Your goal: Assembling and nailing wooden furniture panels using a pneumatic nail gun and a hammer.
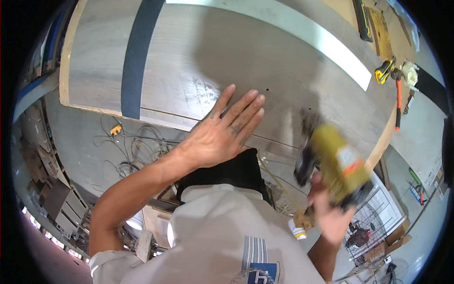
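My left hand [231, 118] rests palm down on a large grey board [227, 61], near its close edge, fingers stretched out. On the right, my right hand [326, 208] is wrapped round a handheld power tool [343, 163] with a yellow-green body and black parts. Motion smears the tool, so its exact kind is unclear. Its dark front end overlaps the board's near edge in view; whether they touch I cannot tell. Two small dark holes [267, 89] mark the board between my hands. A dark strip [137, 61] and a pale strip [283, 27] lie across the board.
A yellow-black utility knife [385, 71] and a hammer [398, 102] with an orange handle lie at the board's right side. Loose cables [142, 149] and a yellow plug [116, 130] are on the floor at left. A wire-guarded fan [364, 236] stands at lower right.
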`<action>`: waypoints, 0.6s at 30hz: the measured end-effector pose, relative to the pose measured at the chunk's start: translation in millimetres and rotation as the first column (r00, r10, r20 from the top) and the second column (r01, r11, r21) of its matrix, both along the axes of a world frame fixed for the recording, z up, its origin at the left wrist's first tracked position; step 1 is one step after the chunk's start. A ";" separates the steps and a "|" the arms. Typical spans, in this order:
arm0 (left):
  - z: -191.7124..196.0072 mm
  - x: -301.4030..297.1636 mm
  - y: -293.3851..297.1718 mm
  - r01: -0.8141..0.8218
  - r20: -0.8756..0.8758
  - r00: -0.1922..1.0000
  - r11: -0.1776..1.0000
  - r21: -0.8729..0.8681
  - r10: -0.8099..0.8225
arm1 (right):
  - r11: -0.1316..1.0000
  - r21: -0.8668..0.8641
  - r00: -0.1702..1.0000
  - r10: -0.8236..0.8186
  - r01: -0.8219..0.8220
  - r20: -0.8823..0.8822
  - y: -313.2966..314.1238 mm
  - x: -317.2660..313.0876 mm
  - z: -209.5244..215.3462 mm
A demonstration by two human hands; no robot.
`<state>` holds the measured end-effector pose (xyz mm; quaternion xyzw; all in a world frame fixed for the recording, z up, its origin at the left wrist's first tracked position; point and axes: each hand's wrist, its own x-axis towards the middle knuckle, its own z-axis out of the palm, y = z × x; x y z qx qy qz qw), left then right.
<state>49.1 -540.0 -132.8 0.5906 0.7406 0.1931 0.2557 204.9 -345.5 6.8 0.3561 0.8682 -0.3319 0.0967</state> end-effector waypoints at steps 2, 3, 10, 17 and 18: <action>2.4 1.0 0.7 -0.001 -0.065 0.998 0.999 0.041 0.003 | 0.982 -0.191 0.990 -0.031 0.005 -0.134 -26.2 39.7 3.7; 1.9 3.0 0.1 0.011 -0.062 0.998 1.000 0.027 -0.009 | 0.978 -0.207 0.996 0.019 -0.036 -0.083 -34.9 45.0 3.2; -3.8 1.7 -1.3 0.009 -0.083 0.997 0.999 0.043 -0.006 | 0.930 -0.361 0.992 0.096 -0.063 0.076 -61.8 52.3 -7.7; -3.5 3.8 -0.5 0.014 -0.084 0.996 0.999 0.038 -0.011 | 0.965 -0.258 0.999 -0.024 0.035 0.045 -70.2 48.7 -12.0; -3.8 3.8 0.1 0.012 -0.080 0.997 0.999 0.044 -0.008 | 0.969 -0.239 0.998 -0.056 0.064 0.041 -71.3 47.6 -11.8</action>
